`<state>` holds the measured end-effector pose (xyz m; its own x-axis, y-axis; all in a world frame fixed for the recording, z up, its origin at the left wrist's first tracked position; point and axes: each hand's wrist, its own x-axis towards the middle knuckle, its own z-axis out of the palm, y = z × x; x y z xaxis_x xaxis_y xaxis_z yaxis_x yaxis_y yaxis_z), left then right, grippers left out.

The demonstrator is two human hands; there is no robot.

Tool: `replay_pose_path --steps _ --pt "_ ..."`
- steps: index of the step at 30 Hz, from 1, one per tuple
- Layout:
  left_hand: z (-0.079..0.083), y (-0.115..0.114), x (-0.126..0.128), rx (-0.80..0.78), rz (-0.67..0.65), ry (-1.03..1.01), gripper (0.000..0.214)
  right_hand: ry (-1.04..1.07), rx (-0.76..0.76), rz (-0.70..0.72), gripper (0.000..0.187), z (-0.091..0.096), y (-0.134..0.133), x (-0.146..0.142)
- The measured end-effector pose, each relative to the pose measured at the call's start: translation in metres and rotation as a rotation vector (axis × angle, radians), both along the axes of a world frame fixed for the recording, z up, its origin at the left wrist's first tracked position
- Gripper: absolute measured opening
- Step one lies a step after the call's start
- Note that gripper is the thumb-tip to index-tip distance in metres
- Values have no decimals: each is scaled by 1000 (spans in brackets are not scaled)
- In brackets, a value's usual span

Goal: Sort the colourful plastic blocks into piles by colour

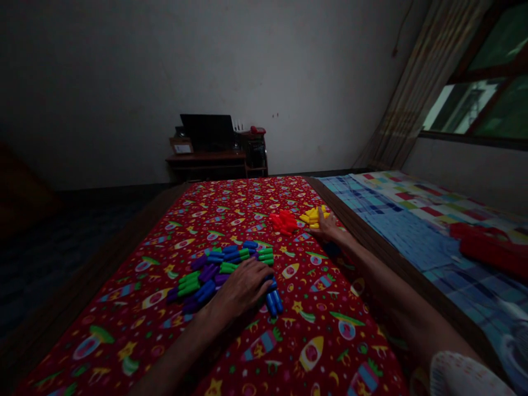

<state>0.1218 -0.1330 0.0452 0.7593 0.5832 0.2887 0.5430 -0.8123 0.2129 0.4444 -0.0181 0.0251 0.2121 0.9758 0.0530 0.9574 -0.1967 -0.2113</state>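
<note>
A mixed pile of blue, green and purple plastic pieces (pixel 208 272), short and tube-like as marker caps are, lies on a red patterned cloth. Over the pile's right side rests my left hand (pixel 247 280), palm down, its fingers stretched and slightly bent, hiding some pieces below. Blue pieces (pixel 274 302) stick out just right of its fingertips. Farther off, my right hand (pixel 326 226) is at a small heap of yellow pieces (pixel 311 216), thumb and fingers apart and touching the heap's near right edge. Just left of it sits a heap of red pieces (pixel 284 222).
The red cloth (pixel 305 352) covers a long raised surface with brown edges. To the right is a bed with a checked sheet (pixel 371 214) and a dark red cloth item (pixel 490 247). A desk (pixel 206 158) with a black monitor (pixel 208 131) stands against the far wall.
</note>
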Motion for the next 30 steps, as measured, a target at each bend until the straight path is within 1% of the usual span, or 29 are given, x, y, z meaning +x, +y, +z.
replay_pose_path --steps 3,6,11,16,21,23,25,27,30 --pt "-3 0 0 -2 0 -12 22 -37 43 35 102 -6 4 -1" --pt "-4 0 0 2 5 -17 22 -70 66 42 97 -6 13 -2" --pt "-2 -1 1 -11 2 -16 22 -59 74 21 90 -2 32 -4" --pt "-5 1 0 -22 7 -18 23 -5 43 13 89 6 45 -6" --pt "-5 -1 0 -30 18 -26 24 6 46 0 86 16 47 -11" --pt "-4 -2 0 -34 22 -33 24 16 36 -31 85 18 45 -13" --pt "-3 -2 -1 -41 19 -34 25 6 44 -32 85 18 42 -14" --pt "-1 -3 0 -49 18 -34 24 -48 82 30 80 17 41 -16" --pt "1 -4 0 -64 25 -32 24 -177 179 207 60 15 45 -22"
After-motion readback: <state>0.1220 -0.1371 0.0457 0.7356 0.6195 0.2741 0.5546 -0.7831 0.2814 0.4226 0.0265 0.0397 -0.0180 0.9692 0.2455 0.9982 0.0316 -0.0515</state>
